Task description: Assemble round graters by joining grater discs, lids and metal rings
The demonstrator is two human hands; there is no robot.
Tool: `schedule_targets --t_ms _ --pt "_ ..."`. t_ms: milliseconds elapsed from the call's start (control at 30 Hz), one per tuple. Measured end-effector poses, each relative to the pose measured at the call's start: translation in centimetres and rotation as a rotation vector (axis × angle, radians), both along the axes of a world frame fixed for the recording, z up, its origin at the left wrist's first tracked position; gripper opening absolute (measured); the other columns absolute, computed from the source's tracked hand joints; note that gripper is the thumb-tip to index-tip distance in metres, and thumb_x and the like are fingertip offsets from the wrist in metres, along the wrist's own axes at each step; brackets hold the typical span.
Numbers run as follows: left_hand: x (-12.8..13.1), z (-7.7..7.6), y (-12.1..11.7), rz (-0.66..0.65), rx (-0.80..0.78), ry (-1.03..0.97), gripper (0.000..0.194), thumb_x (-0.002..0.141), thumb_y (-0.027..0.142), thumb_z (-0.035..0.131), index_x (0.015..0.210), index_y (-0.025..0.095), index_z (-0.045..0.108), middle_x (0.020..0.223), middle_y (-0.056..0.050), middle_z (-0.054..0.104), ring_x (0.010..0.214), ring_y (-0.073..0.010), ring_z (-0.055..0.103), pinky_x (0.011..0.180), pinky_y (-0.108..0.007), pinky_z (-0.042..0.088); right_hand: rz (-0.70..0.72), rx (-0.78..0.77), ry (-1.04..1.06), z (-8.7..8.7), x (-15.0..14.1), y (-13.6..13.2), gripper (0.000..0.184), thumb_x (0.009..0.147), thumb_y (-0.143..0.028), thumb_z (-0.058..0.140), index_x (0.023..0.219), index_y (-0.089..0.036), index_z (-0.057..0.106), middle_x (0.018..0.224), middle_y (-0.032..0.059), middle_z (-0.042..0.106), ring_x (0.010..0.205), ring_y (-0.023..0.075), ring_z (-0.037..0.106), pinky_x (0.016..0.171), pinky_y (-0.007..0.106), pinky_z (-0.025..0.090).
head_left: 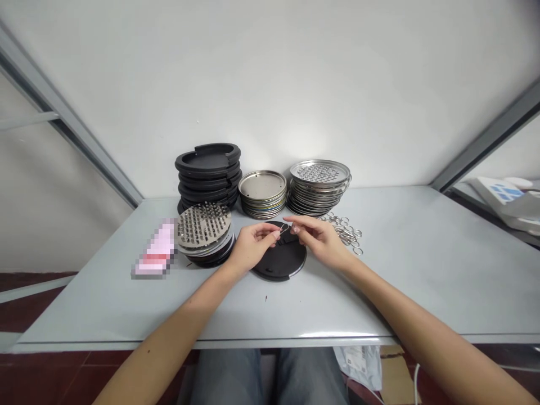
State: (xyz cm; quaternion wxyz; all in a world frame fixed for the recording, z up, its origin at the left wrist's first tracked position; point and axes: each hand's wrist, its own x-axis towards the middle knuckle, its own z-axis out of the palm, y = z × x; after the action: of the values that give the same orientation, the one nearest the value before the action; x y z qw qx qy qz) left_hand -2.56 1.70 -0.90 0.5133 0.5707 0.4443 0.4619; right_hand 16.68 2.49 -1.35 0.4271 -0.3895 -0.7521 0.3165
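In the middle of the table my left hand (258,239) pinches a small metal wire loop (284,228) between thumb and forefinger. Close beside it, my right hand (318,235) has its forefinger stretched out and its thumb slightly apart, near the loop's free end. Whether the right fingertips touch the loop, I cannot tell. Below both hands a round black disc (279,264) lies flat on the table, partly covered by them. Just behind my right hand sits a loose pile of metal wire pieces with ring ends (348,232).
Along the wall stand stacks of black rimmed rings (208,163), shallow metal discs (262,184) and perforated metal discs (319,171). A stack topped by a studded grater disc (204,225) is left of my left hand. A blurred pink item (156,250) lies farther left.
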Motion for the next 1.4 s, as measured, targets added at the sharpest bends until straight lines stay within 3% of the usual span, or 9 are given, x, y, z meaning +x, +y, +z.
schedule_targets --t_ms 133,300,500,733,900,1100,1400 --pt "0.0 -0.1 0.0 -0.012 -0.069 -0.035 0.017 0.075 0.022 0.067 0.088 0.012 0.069 0.075 -0.004 0.069 0.064 -0.0097 0.061 0.066 -0.023 0.052 0.052 0.016 -0.044 0.2 -0.1 -0.1 0.033 0.089 -0.032 0.051 0.117 -0.019 0.062 0.077 0.0026 0.064 0.066 0.0131 0.057 0.059 0.024 0.047" --pt "-0.1 0.1 -0.1 -0.058 -0.063 0.005 0.017 0.075 0.023 0.068 0.088 0.011 0.071 0.072 -0.004 0.069 0.061 -0.0096 0.059 0.063 -0.023 0.051 0.019 0.286 -0.181 -0.4 0.2 0.0 0.027 0.090 -0.025 0.050 0.110 -0.021 0.066 0.081 0.0046 0.066 0.066 0.0134 0.057 0.062 0.026 0.048" --pt "-0.1 0.2 -0.1 -0.079 -0.062 0.078 0.017 0.080 0.026 0.062 0.086 0.011 0.069 0.070 -0.004 0.067 0.060 -0.0102 0.058 0.061 -0.023 0.049 0.009 0.494 -0.265 -1.2 0.6 0.2 0.028 0.091 -0.018 0.046 0.107 -0.022 0.068 0.096 0.0078 0.068 0.083 0.0167 0.064 0.071 0.028 0.052" --pt "0.0 0.2 -1.0 -0.235 0.162 0.340 0.032 0.092 0.035 0.041 0.085 0.014 0.065 0.074 -0.003 0.064 0.072 -0.0145 0.059 0.069 -0.026 0.046 0.004 0.650 -0.300 -1.1 0.6 0.1 0.026 0.091 -0.013 0.046 0.108 -0.019 0.065 0.095 0.0093 0.068 0.083 0.0167 0.063 0.070 0.029 0.053" --pt "0.0 1.0 -1.5 -0.310 0.277 0.477 0.029 0.094 0.026 0.034 0.078 0.016 0.057 0.073 0.000 0.058 0.072 -0.0139 0.054 0.071 -0.026 0.041 0.001 0.802 -0.355 -0.7 0.3 -0.4 0.025 0.089 -0.009 0.048 0.105 -0.018 0.064 0.089 0.0082 0.067 0.077 0.0148 0.061 0.063 0.025 0.050" --pt "0.0 0.8 -1.6 -0.333 0.369 0.636 0.025 0.095 0.022 0.031 0.078 0.017 0.049 0.077 -0.002 0.057 0.071 -0.0152 0.050 0.067 -0.027 0.038 0.003 0.859 -0.407 -0.3 0.1 -0.7 0.023 0.088 -0.006 0.047 0.103 -0.015 0.062 0.087 0.0098 0.067 0.074 0.0153 0.058 0.061 0.026 0.047" --pt "0.6 0.6 -1.7 -0.265 0.359 0.651 0.027 0.096 0.022 0.028 0.076 0.018 0.045 0.077 -0.002 0.056 0.074 -0.0166 0.051 0.070 -0.030 0.036 0.009 0.852 -0.409 -0.5 0.0 -0.8 0.025 0.090 -0.006 0.042 0.107 -0.016 0.058 0.086 0.0104 0.064 0.074 0.0160 0.056 0.062 0.026 0.048"
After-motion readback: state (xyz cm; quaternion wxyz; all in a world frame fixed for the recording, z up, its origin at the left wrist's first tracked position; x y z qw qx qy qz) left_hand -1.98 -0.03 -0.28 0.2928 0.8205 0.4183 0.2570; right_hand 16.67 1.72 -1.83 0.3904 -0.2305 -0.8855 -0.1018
